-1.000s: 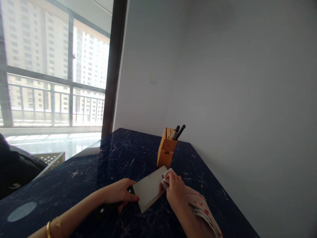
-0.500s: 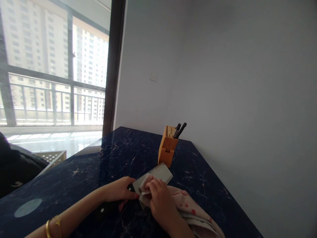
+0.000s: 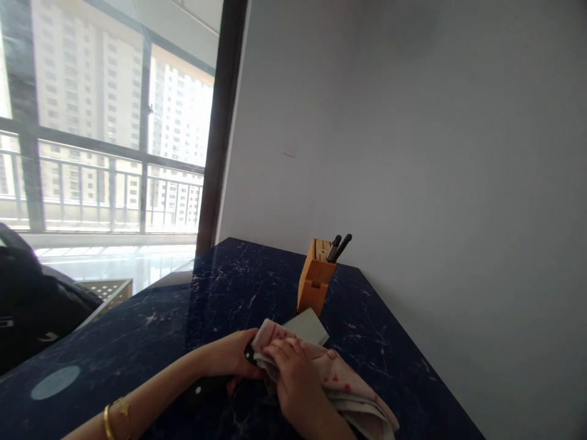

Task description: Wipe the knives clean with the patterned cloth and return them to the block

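My left hand (image 3: 236,355) is closed around the black handle of a cleaver, near where the handle meets the blade. The broad, flat blade of the cleaver (image 3: 308,327) points away to the right, its far corner close to the foot of the knife block. My right hand (image 3: 293,373) presses a pinkish-white cloth with red marks (image 3: 342,374) against the blade near the handle. Folds of this cloth hide the near half of the blade and trail toward the lower right.
A wooden knife block (image 3: 315,281) with two black-handled tools in it stands on the dark blue marbled table (image 3: 238,275). A pale round patch (image 3: 55,382) lies at the table's left. Beyond that edge are a dark bag-like object (image 3: 36,305) and a window.
The cloth now spreads over more of the blade near the handle, with my right hand flatter on it. The whole view has shifted slightly.
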Available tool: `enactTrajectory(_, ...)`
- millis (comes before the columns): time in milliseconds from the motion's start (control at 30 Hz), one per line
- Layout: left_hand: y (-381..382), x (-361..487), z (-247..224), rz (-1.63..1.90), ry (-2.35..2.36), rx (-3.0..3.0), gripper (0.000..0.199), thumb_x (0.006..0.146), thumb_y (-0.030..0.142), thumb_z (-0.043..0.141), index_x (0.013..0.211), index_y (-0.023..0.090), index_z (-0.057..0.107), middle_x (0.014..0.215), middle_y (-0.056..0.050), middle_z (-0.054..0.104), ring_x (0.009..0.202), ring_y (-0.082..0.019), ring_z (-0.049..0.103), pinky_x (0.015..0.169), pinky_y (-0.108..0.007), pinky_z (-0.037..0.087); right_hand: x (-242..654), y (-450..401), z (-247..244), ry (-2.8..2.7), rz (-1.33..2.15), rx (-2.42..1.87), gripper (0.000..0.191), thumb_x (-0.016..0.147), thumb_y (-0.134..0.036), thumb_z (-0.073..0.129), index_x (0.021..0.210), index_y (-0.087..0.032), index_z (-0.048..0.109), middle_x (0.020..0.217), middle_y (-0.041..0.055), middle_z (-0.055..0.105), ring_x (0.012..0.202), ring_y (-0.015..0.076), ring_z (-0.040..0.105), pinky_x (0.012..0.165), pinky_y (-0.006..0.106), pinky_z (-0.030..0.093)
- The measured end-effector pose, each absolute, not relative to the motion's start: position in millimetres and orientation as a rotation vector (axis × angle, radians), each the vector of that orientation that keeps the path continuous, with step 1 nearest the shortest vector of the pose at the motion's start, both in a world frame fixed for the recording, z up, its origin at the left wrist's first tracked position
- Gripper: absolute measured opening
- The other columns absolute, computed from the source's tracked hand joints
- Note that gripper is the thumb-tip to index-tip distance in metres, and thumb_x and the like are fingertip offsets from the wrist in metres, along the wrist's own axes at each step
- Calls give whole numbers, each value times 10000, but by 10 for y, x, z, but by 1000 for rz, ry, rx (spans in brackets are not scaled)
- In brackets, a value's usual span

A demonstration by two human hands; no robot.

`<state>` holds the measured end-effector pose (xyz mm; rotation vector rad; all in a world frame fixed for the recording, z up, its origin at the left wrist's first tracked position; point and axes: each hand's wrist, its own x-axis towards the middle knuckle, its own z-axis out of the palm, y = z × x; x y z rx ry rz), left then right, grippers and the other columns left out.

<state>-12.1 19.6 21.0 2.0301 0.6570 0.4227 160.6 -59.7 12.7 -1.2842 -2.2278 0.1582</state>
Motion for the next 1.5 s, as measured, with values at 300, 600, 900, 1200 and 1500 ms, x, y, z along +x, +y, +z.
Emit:
enactTrajectory(300,191,-108,250,457,564,2057,578,597,203,655,1148,223,482,1009,37,623,894,-175,556,752,-216,437,1555,-577,131,-2236,115,-1310,564,678,-41,395,1201,-249,440,1191,16,469,1141,190,334,1008,349,188)
enactTrajectory(600,255,-133,137,364,867,2088,560,540,294,664,1063,180,503,886,18,632,711,-159,576,568,-200,446,1548,-600,17,-2146,97,-1316,382,642,-65,420,985,-213,499,1035,36,495,1016,196,390,950,357,219)
enactTrajectory(900,214,-108,202,378,738,2106,641,553,320,675,1143,174,469,955,7,631,850,-191,557,697,-224,441,1555,-600,-20,-2184,64,-1361,451,674,-94,430,1107,-218,444,1111,43,463,1070,196,356,982,359,186)
enactTrajectory(1200,197,-113,178,387,625,1939,672,615,323,656,1218,188,393,763,10,640,617,-162,597,584,-257,470,1560,-603,9,-2339,22,-1382,595,733,-136,427,1294,-288,296,1176,40,424,1092,220,338,955,393,217)
enactTrajectory(1500,260,-134,108,368,751,1938,577,576,276,669,1100,160,459,783,18,619,550,-109,552,466,-182,404,1615,-596,39,-2274,38,-1372,490,710,-106,432,1165,-288,433,1093,21,448,1061,197,353,992,379,164)
